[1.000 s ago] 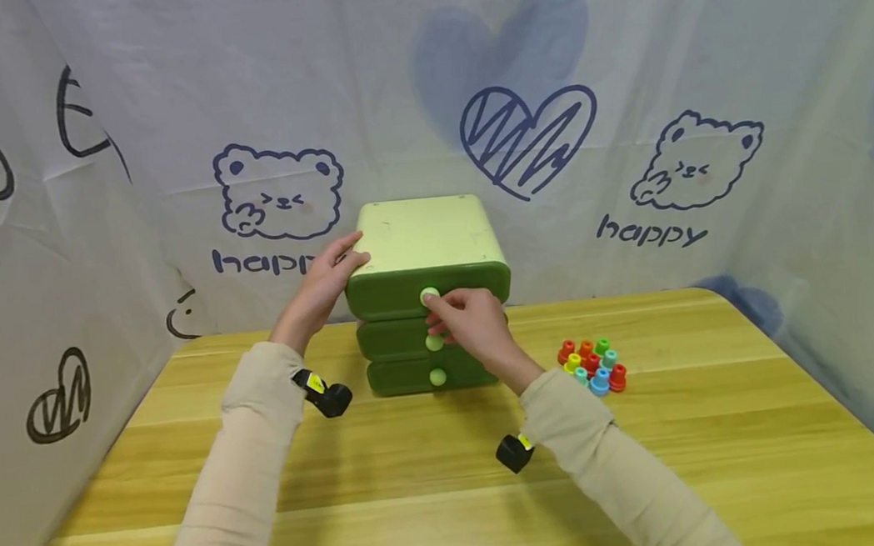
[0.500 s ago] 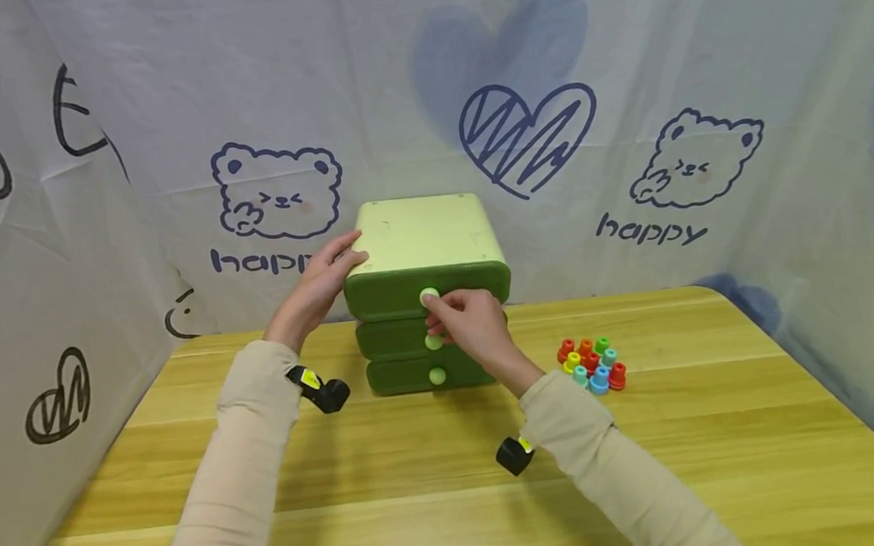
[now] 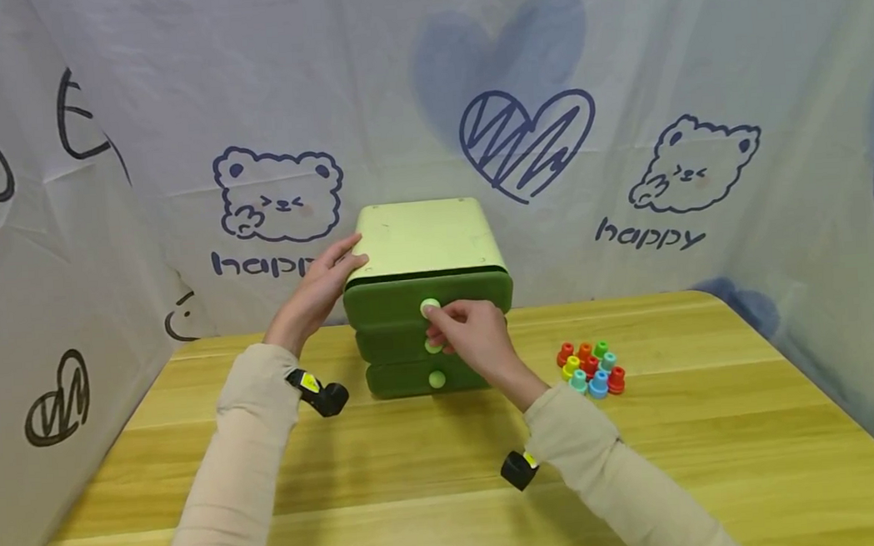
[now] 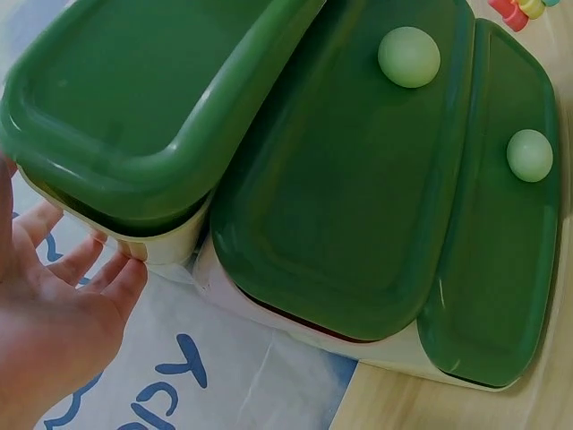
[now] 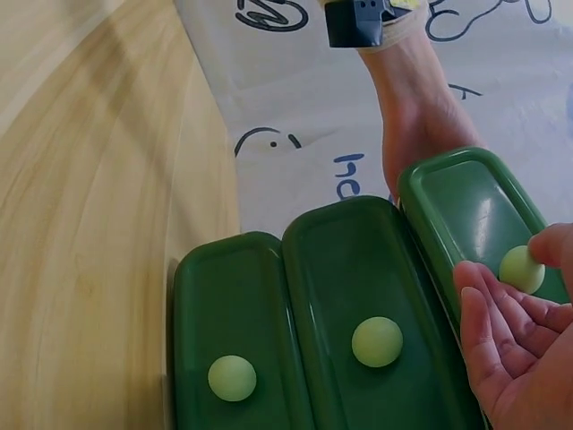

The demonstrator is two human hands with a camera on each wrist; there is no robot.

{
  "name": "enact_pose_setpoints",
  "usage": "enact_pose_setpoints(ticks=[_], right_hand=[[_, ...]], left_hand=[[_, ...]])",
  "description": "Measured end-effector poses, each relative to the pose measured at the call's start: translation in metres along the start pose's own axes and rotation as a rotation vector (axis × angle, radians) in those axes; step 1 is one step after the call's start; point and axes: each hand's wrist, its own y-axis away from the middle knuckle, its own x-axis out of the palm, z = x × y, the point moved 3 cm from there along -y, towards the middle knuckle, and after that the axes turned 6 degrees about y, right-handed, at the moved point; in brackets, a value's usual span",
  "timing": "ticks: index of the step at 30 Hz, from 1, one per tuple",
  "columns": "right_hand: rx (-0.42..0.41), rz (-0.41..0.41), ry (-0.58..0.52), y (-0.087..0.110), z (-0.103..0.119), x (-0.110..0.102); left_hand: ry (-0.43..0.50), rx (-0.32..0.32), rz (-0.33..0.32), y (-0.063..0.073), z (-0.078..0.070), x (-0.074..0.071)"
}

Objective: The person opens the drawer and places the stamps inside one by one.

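Note:
A small three-drawer cabinet (image 3: 427, 232) with a pale yellow-green top and dark green drawer fronts stands on the table. My right hand (image 3: 477, 337) pinches the round pale knob (image 5: 521, 270) of the top drawer (image 3: 379, 302) between thumb and fingers. That drawer is pulled out slightly, with a dark gap showing under the cabinet's top edge. With extended fingers, my left hand (image 4: 67, 305) rests against the cabinet's left side near the top, the thumb on its upper edge in the head view. The middle drawer (image 4: 349, 179) and the bottom drawer (image 4: 497, 215) are closed.
Right of the cabinet, several small coloured peg-like pieces (image 3: 591, 368) stand grouped on the wooden table (image 3: 391, 510). A white cloth (image 3: 395, 83) with bear and heart drawings hangs behind and at both sides. Each wrist carries a black camera (image 3: 328, 398).
The top drawer has come forward a little, opening a dark gap under the cabinet top. My right hand moved toward me with the knob; my left hand stays at the cabinet's side.

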Motion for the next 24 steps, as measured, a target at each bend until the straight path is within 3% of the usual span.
enact_pose_setpoints(ticks=[8, 24], right_hand=[[-0.05, -0.012, 0.032, 0.011, 0.002, -0.001], [-0.071, -0.01, 0.038, 0.028, 0.004, -0.002]], left_hand=[[0.002, -0.001, 0.003, -0.001, 0.001, 0.0], [0.006, -0.003, 0.014, -0.002, 0.003, -0.001]])
